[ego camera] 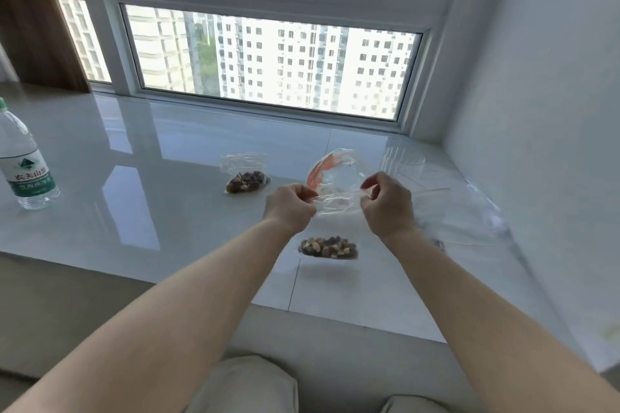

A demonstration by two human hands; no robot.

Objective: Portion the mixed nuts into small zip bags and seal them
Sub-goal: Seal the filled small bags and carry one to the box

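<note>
Clear plastic is slippery, so keep your left hand (291, 208) and right hand (385, 203) pinching the zip bag (335, 201) at mid-frame, its nuts (328, 247) hanging below. Press the strip together end to end. A filled bag (246, 174) lies up-left.

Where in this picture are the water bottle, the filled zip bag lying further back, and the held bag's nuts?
water bottle (24, 163), head view, on its label.
filled zip bag (246, 180), head view, on its nuts.
held bag's nuts (328, 247), head view, middle of the heap.

Water bottle (23, 161) cut off left
</note>
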